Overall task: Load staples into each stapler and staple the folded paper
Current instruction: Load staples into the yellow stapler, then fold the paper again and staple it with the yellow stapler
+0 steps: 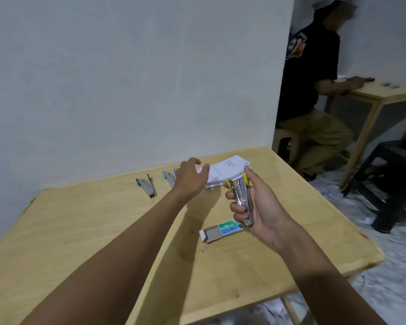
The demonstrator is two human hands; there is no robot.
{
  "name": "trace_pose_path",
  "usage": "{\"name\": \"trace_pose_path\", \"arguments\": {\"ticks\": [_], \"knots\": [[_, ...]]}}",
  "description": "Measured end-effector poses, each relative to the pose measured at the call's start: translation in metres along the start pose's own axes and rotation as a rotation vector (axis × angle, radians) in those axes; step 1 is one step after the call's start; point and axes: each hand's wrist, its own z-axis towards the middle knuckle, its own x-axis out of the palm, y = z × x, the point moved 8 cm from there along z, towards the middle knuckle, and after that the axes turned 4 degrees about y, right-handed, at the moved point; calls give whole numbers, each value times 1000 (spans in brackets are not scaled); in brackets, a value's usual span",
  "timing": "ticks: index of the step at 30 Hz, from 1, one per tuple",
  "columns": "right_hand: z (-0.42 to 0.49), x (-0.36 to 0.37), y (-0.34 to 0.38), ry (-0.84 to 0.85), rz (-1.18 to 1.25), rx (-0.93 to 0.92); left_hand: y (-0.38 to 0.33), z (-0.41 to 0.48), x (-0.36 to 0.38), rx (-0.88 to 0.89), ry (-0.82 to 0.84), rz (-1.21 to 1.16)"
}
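Note:
My right hand (pixel 260 207) grips a small metal stapler with yellow tips (pixel 240 198), held above the table with its yellow end pointing away from me. My left hand (pixel 190 175) reaches out, fingers spread and holding nothing, just left of a stack of folded white paper (pixel 230 171) near the table's far edge. A staple box (pixel 223 229), slid partly open, lies on the table under my right hand. Two metal staplers with blue tips lie at the back: one (pixel 147 186) in full view, the other (pixel 169 178) partly hidden behind my left hand.
The wooden table (pixel 80 231) stands against a white wall. At the right, a person in a black shirt sits at another wooden table (pixel 384 90). A dark stool (pixel 399 174) stands on a floor littered with paper scraps.

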Motion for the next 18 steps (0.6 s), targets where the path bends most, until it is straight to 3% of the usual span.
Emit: {"name": "trace_pose_path", "arguments": {"ticks": [6,11,15,18], "knots": [[16,-33,12,-131,-1,-29,15,54,39,-248,111,298],[20,-51,18,-160,2,-47,24,71,55,-234,200,495],[21,-61,15,-199,-18,-63,38,83,56,-281,274,329],[15,-68,20,-292,-162,-137,26,84,47,-152,226,81]]}}
